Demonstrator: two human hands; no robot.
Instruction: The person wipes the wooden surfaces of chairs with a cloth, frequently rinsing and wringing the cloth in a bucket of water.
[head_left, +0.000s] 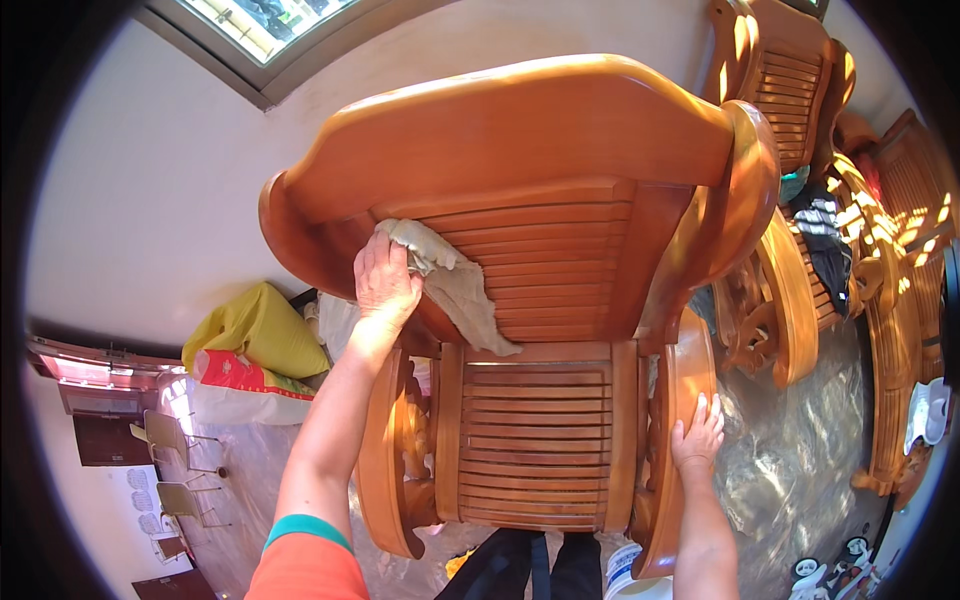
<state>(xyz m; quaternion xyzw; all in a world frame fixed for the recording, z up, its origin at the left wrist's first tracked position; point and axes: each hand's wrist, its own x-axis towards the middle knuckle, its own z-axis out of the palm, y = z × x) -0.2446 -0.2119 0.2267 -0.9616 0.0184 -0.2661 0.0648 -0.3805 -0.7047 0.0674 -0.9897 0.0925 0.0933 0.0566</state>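
Before me stands a polished wooden armchair (525, 142) with a slatted back and a slatted seat (534, 442). My left hand (386, 277) grips a pale, worn cloth (457, 289) against the left side of the backrest. The cloth's loose end drapes across the slats and reaches down to the bottom of the back. On the chair's right armrest (690, 360) rests my right hand (697, 435), fingers spread and nothing held. The left armrest (382, 465) is below my left forearm.
Yellow (262, 330) and red-and-white sacks (240, 382) lie by the wall at left. More wooden chairs (795, 82) stand at right, one bearing dark clothing (821, 240). A white bucket (630, 574) is beside my legs. Folding chairs (169, 439) stand farther left.
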